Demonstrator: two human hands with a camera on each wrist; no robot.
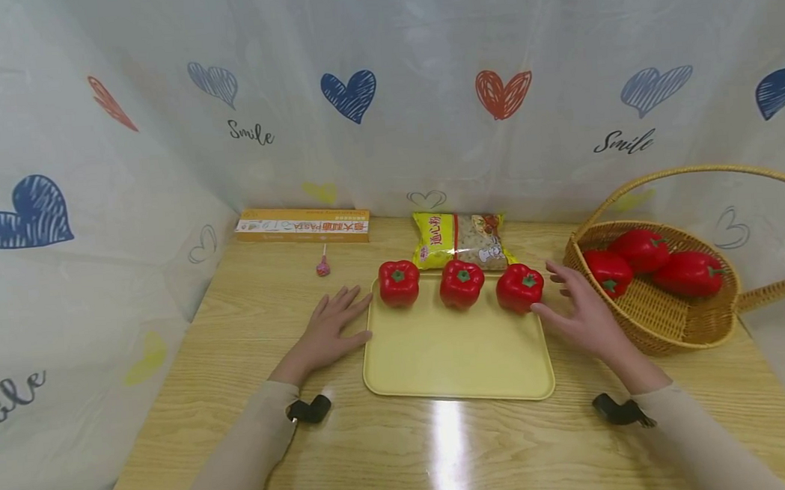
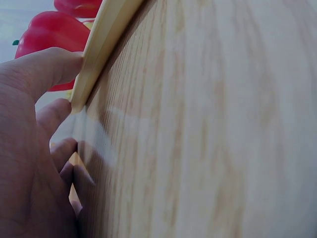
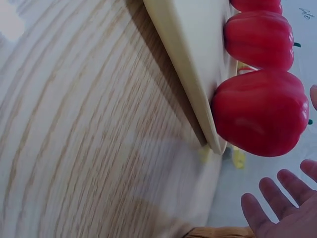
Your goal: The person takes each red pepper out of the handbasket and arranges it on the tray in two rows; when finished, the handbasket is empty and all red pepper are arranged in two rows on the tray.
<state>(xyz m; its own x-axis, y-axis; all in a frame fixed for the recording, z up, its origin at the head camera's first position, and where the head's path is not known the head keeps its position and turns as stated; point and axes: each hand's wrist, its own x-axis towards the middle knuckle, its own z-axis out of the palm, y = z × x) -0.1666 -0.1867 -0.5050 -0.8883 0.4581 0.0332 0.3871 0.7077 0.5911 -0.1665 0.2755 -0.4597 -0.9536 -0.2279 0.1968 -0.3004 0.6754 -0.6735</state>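
A cream tray (image 1: 453, 357) lies on the table with three red bell peppers in a row along its far side: a left pepper (image 1: 399, 293), a middle pepper (image 1: 460, 292) and a right pepper (image 1: 519, 297). Beside the tray's left edge my left hand (image 1: 329, 330) is spread out, thumb and fingertips right at the rim. My right hand (image 1: 587, 317) has its fingers apart next to the right pepper, between the tray and the basket. In the right wrist view a gap shows between these fingers and the nearest pepper (image 3: 260, 114).
A wicker basket (image 1: 671, 344) with a tall handle stands at the right, holding several red peppers. Behind the tray lies a yellow pasta bag (image 1: 440, 246). Farther left are an orange pasta box (image 1: 302, 226) and a lollipop (image 1: 323, 267). A curtain (image 1: 428, 160) hangs along the back.
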